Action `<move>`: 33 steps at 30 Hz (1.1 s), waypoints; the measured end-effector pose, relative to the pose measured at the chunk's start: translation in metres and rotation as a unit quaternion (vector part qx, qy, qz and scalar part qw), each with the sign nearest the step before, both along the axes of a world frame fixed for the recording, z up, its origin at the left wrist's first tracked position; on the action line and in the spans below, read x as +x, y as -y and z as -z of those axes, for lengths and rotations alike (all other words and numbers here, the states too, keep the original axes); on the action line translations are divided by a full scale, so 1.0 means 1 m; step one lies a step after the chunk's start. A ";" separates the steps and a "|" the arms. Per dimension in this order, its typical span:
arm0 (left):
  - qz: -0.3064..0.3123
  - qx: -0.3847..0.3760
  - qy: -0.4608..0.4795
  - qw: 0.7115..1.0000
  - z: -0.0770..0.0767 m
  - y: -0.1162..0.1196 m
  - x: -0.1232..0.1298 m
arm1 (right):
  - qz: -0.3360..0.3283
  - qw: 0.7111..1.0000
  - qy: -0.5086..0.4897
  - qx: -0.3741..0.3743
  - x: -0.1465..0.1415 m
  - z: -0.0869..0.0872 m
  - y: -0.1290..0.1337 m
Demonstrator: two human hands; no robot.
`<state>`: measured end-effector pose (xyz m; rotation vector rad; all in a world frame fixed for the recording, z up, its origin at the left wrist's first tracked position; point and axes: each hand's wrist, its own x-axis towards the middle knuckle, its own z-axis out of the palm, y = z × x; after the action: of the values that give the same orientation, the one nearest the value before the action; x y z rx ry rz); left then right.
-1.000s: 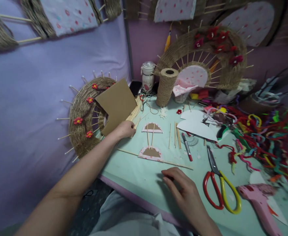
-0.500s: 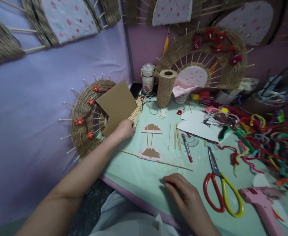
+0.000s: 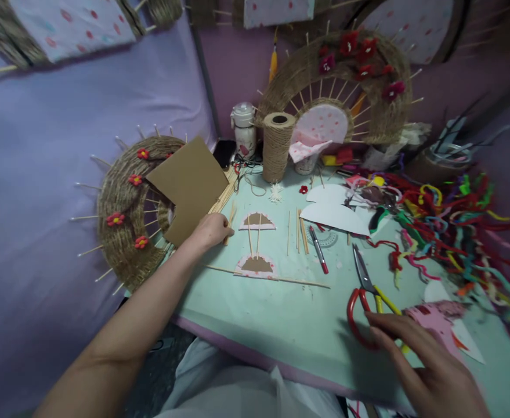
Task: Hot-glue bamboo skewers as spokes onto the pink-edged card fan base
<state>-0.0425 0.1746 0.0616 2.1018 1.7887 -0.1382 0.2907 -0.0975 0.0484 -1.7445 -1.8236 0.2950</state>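
My left hand (image 3: 211, 231) is closed around a few thin bamboo sticks (image 3: 232, 216) at the left of the table, beside a piece of brown cardboard (image 3: 189, 188). Over on the right, my right hand (image 3: 431, 363) is held above the red-and-yellow-handled scissors (image 3: 362, 273), thumb and fingers a little apart and nothing in them. It covers part of the yellow handle and of the pink glue gun (image 3: 435, 325). Between my hands lie two fabric-edged cardboard half-circles, an upper one (image 3: 258, 220) and a lower one (image 3: 257, 265). Two sticks join them, and a long stick (image 3: 300, 282) runs along the lower edge.
Loose sticks (image 3: 299, 232), a red-capped pen (image 3: 319, 251) and white paper shapes (image 3: 335, 217) lie mid-table. Behind stand a twine spool (image 3: 278, 151) and a white bottle (image 3: 243, 132). Colourful pipe cleaners (image 3: 455, 232) cover the right; a flowered twine fan (image 3: 119, 203) leans left.
My right hand has moved right from the table front to over the scissors. My left hand has drawn slightly toward me with sticks at its fingertips. The view has shifted right.
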 end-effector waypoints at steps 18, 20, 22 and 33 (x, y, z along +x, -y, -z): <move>-0.004 0.059 -0.021 0.998 0.003 -0.001 0.006 | 0.240 0.963 0.057 -0.112 0.051 -0.018 0.032; 0.012 0.064 -0.032 0.997 0.004 0.001 0.011 | 0.245 0.961 0.056 -0.118 0.052 -0.014 0.033; 0.025 0.058 -0.044 0.997 0.006 0.002 0.015 | 0.243 0.961 0.050 -0.121 0.054 -0.009 0.036; 0.012 0.027 -0.063 0.998 -0.003 0.003 0.019 | 0.252 0.958 0.050 -0.129 0.058 -0.005 0.040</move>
<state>-0.0233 0.1717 0.0646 2.1984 1.8583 -0.2363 0.3487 -0.1378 0.0536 -2.3712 -1.3799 0.2460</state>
